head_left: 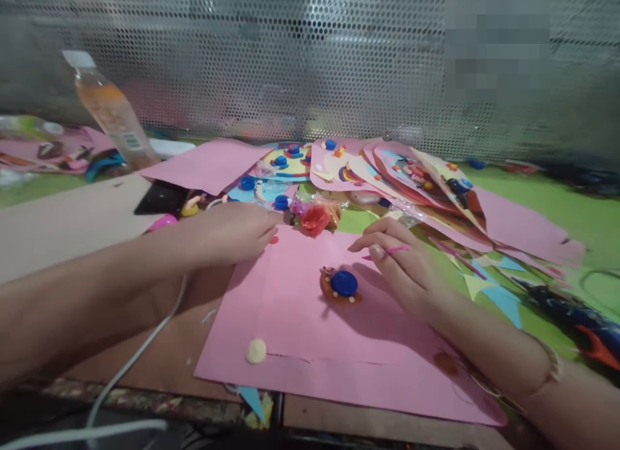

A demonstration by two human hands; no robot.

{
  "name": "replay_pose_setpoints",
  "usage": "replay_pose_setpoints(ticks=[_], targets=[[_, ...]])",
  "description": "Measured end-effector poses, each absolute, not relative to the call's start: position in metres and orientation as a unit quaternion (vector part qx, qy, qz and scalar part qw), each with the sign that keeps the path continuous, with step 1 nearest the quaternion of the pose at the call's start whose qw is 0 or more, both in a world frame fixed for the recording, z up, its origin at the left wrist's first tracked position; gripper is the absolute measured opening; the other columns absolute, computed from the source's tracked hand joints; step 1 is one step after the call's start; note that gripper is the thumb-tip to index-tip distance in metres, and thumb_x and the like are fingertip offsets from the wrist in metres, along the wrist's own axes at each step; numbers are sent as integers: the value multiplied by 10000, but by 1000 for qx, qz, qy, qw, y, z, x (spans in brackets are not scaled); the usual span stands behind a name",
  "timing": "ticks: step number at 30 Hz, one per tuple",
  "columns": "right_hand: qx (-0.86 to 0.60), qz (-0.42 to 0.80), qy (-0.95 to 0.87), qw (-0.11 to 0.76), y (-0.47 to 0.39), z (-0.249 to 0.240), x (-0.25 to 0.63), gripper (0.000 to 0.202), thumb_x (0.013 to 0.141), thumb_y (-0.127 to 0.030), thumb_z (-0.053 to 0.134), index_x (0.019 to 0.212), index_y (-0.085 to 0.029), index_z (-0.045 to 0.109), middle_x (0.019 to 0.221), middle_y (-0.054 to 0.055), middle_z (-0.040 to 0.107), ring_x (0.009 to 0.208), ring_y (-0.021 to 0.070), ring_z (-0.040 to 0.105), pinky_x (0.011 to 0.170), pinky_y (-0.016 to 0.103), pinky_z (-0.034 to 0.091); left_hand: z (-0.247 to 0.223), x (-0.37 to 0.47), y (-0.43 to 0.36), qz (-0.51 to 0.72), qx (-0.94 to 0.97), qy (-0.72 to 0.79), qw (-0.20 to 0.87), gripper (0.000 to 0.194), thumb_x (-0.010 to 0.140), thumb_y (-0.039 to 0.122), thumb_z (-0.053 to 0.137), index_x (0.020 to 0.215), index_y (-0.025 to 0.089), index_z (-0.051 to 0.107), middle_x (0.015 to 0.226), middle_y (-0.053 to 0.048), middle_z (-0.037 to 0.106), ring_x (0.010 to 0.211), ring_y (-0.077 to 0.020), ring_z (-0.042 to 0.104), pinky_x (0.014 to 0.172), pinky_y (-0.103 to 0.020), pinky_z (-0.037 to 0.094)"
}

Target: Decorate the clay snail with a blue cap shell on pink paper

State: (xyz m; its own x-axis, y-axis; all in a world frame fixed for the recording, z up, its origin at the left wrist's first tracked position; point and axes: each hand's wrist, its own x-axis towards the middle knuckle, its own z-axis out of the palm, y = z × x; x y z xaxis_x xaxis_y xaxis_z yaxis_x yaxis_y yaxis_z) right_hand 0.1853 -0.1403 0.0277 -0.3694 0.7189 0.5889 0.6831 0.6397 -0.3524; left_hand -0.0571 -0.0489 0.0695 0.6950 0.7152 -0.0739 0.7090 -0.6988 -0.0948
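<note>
Right hand (407, 269) is pinching a magenta strip (398, 249) above the pink sheet (290, 321). Left hand (232, 234) is lying at the sheet's far-left edge, beside a red dot (274, 240); its fingertips are mostly hiding, so can't tell if it's gripping. Blue-brown figure (344, 283) is sitting mid-sheet. Strip handling seems to be going on; next move is probably calling for a steady sheet.
</note>
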Motion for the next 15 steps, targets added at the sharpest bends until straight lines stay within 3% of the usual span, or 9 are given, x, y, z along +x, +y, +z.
replay_pose_setpoints(ticks=[6, 15], targets=[[-389, 47, -831, 394, -135, 23, 185, 266, 933, -167, 335, 845, -197, 585, 808, 68, 587, 723, 177, 580, 601, 315, 472, 50, -79, -66, 70, -935, -321, 135, 268, 862, 179, 341, 732, 144, 573, 731, -96, 622, 706, -218, 576, 638, -324, 398], [-409, 43, -821, 395, -133, 23, 188, 296, 945, -213, 325, 786, -182, 573, 778, 50, 590, 716, 162, 562, 614, 297, 432, 42, -71, -72, 93, -941, -282, 162, 326, 902, 176, 306, 758, 123, 594, 747, -102, 617, 699, -210, 573, 666, -337, 425]])
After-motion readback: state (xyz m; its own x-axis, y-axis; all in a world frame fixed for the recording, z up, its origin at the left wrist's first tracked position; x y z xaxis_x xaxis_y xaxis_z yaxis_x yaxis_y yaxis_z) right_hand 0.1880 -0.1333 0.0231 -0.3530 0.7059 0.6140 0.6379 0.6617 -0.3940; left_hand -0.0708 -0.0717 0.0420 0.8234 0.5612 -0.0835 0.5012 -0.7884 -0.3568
